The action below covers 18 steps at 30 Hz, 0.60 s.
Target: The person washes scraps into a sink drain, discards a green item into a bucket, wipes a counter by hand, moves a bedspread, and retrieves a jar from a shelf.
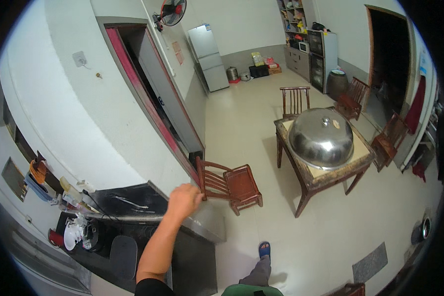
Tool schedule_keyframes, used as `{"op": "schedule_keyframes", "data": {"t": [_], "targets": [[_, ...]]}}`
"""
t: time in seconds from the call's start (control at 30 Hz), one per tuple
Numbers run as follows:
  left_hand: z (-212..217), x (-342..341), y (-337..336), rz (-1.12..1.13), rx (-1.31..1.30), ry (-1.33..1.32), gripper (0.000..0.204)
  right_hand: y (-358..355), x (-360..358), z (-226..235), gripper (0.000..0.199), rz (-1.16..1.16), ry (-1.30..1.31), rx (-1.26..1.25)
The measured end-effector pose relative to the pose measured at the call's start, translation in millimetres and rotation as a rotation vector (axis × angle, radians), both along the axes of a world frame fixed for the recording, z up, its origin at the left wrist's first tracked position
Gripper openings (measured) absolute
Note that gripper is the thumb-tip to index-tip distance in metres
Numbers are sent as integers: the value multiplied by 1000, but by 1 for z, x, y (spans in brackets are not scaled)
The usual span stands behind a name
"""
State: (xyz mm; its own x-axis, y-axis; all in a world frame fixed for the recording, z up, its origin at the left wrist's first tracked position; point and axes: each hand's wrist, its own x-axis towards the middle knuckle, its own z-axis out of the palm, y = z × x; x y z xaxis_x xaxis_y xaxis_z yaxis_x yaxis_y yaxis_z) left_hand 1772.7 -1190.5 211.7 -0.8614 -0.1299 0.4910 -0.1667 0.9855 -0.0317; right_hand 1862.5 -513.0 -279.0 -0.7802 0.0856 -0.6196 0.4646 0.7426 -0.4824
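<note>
My left hand (184, 201) reaches forward from the lower edge, over the end of a dark counter (195, 261). Its fingers curl downward and look closed, and the back of the hand hides whatever they may hold. In the picture the fingertips overlap the back of a reddish-brown wooden chair (242, 183); whether they touch it I cannot tell. Nothing of my right hand shows. A shiny metal dome cover (321, 138) sits on a worn wooden table (314, 185) to the right.
A grey board (124, 256) and a white bowl (72, 234) are on the counter. Another wooden chair (296, 98) stands behind the table, with more at its right. A silver fridge (209, 59) is against the far wall. My foot in a blue slipper (264, 249) is on the tiled floor.
</note>
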Motion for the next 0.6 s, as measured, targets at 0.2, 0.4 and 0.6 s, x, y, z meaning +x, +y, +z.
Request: {"op": "schedule_keyframes", "data": {"t": [0.2,0.4,0.6], "targets": [[18,-68,-134,310,-81,130,14,-73,-73,-43,20,591,424,-154],[13,-107,-199,548,-88,159,13,-205,-283,8,24,227,136,-8],[15,-135,-207,672,-198,83,20,-325,-406,81,22,225,204,-164]]}}
